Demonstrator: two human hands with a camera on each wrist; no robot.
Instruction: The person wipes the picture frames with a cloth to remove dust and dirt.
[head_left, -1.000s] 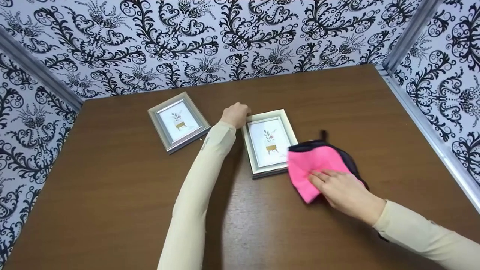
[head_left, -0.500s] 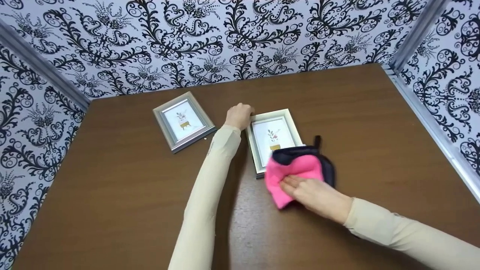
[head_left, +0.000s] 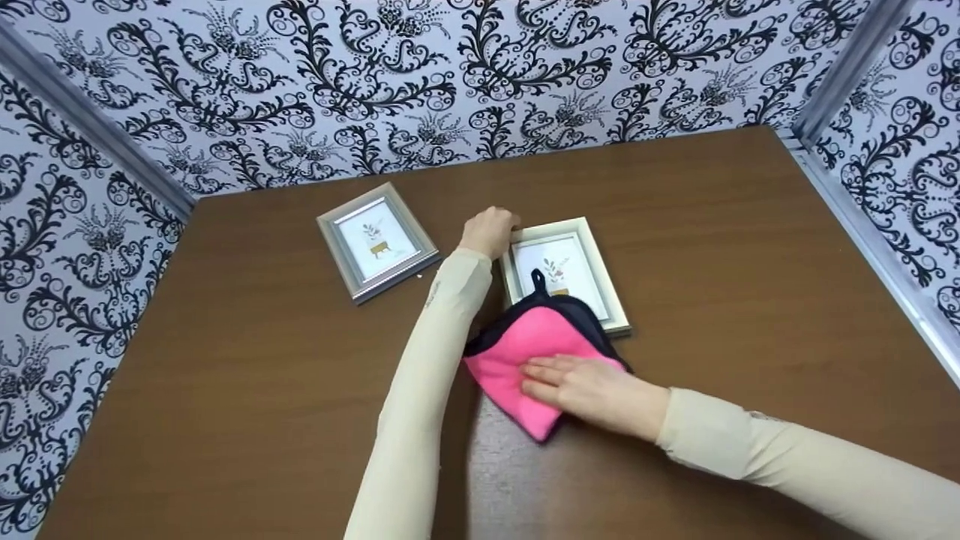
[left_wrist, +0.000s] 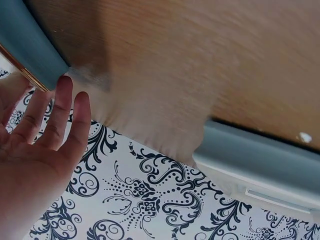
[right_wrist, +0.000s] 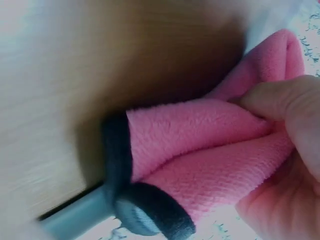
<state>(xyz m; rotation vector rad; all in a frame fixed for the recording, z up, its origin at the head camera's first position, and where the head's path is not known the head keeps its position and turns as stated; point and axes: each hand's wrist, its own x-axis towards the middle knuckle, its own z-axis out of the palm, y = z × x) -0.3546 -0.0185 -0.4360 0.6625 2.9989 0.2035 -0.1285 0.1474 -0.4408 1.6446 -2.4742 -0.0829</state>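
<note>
A cream picture frame [head_left: 602, 274] with a plant print lies face up on the table. My left hand [head_left: 487, 232] holds its far left corner; in the left wrist view the fingertips meet the corner of the frame [left_wrist: 30, 45]. My right hand [head_left: 589, 391] presses a pink cloth [head_left: 529, 341] with black trim and a loop over the frame's near part. In the right wrist view, the thumb pinches folds of that cloth [right_wrist: 200, 135] against the fingers. The frame's near left corner is hidden beneath the cloth.
A second, greyish-beige picture frame [head_left: 335, 236] lies tilted to the left of the left forearm. Brown wood table [head_left: 262, 390] spreads around both. Patterned walls [head_left: 480, 75] stand at the back and sides, with metal trim at the corners.
My right hand has swept the cloth leftward across the frame's near part, uncovering the frame's near right corner. The left hand keeps its place at the far left corner. The view shifts slightly.
</note>
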